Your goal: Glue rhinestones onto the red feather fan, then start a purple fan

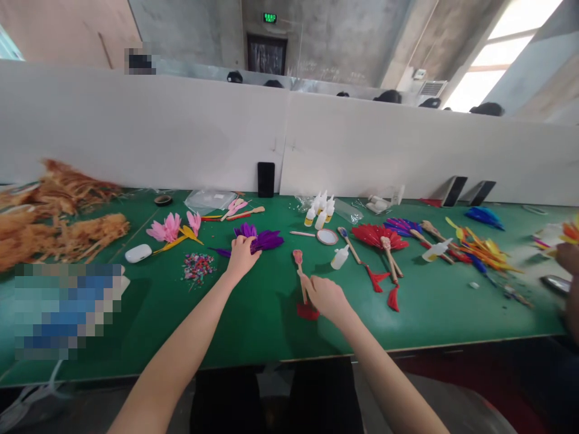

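Observation:
My left hand (pixel 244 256) reaches to the purple feathers (pixel 268 240), its fingers bent down and pressed together at their left part. My right hand (pixel 323 293) has its fingers closed on a wooden stick (pixel 303 288), which lies over the green table in front of me. A reddish tip (pixel 297 256) tops the stick, and a red tassel (pixel 308 311) lies at its lower end. Left of the purple feathers is a pile of small colourful beads (pixel 198 267). A white glue bottle (pixel 339 258) stands right of the stick.
Several glue bottles (pixel 321 211) stand behind a small round dish (pixel 327 237). A red feather fan (pixel 380 237) lies to the right, pink feathers (pixel 164 228) to the left. Another person's hand (pixel 568 258) is at the right edge. A white board (pixel 181 132) lines the back.

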Motion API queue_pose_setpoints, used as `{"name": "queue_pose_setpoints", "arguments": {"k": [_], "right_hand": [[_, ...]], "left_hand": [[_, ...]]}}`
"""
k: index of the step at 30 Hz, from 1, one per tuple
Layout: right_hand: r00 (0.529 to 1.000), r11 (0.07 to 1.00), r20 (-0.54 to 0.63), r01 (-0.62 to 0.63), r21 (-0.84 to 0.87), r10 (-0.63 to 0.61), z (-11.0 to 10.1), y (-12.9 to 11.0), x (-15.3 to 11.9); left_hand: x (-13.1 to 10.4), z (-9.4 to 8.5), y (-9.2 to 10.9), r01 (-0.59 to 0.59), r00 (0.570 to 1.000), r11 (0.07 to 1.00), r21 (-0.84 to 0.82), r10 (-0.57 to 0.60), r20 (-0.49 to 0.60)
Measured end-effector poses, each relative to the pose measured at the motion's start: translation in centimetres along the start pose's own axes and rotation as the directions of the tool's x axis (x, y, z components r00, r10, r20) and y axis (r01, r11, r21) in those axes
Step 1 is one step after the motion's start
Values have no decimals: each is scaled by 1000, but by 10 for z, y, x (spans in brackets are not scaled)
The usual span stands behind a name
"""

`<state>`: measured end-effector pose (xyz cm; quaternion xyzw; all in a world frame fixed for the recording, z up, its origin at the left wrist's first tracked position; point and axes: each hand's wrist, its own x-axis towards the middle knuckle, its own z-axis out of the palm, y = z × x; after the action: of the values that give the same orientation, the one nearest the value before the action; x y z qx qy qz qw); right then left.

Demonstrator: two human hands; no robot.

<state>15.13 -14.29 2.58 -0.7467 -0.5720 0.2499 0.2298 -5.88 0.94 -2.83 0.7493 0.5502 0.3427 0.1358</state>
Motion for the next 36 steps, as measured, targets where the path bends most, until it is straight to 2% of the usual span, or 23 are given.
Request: {"name": "queue_pose_setpoints", "arguments": {"k": [3, 6, 9, 12, 14, 17, 19, 21, 24, 28, 36], "right_hand": [[995, 994, -97, -10, -109, -1, -5, -24, 11], [991, 994, -134, 7, -107, -22, -6, -45, 30], [990, 998, -130, 62, -7, -62, -5, -57, 50], [989, 973, -69, 140, 185, -130, 3, -62, 68], [986, 925, 24, 147, 351, -166, 13, -62, 77], [956, 801, 189, 70, 595, -223, 35, -63, 84], [932, 690, 239, 16, 724, -272, 51, -65, 84], [925, 580, 236, -22, 814, -297, 65, -66, 83], [946, 465, 199, -60, 883, -257, 78, -66, 85], [979, 378, 128, -60, 924, -158, 80, -61, 89], [997, 281, 75, -75, 957, 11, 76, -56, 88]], "left_hand": [[1, -2, -3, 32, 998, 995, -94, -37, -43], [-1, -7, -3, 58, 992, 976, -212, -80, -98], [0, -11, -1, 82, 980, 930, -359, -141, -142], [2, -13, 3, 107, 966, 838, -535, -214, -142], [3, -13, 7, 123, 962, 747, -653, -250, -105], [3, -15, 16, 163, 962, 587, -793, -273, -5], [1, -17, 22, 200, 958, 489, -849, -279, 65], [-1, -18, 26, 241, 953, 414, -878, -273, 132], [-4, -18, 29, 305, 943, 341, -889, -239, 231], [-5, -16, 32, 358, 930, 302, -884, -200, 308], [-6, -5, 31, 354, 924, 327, -876, -268, 273]]}}
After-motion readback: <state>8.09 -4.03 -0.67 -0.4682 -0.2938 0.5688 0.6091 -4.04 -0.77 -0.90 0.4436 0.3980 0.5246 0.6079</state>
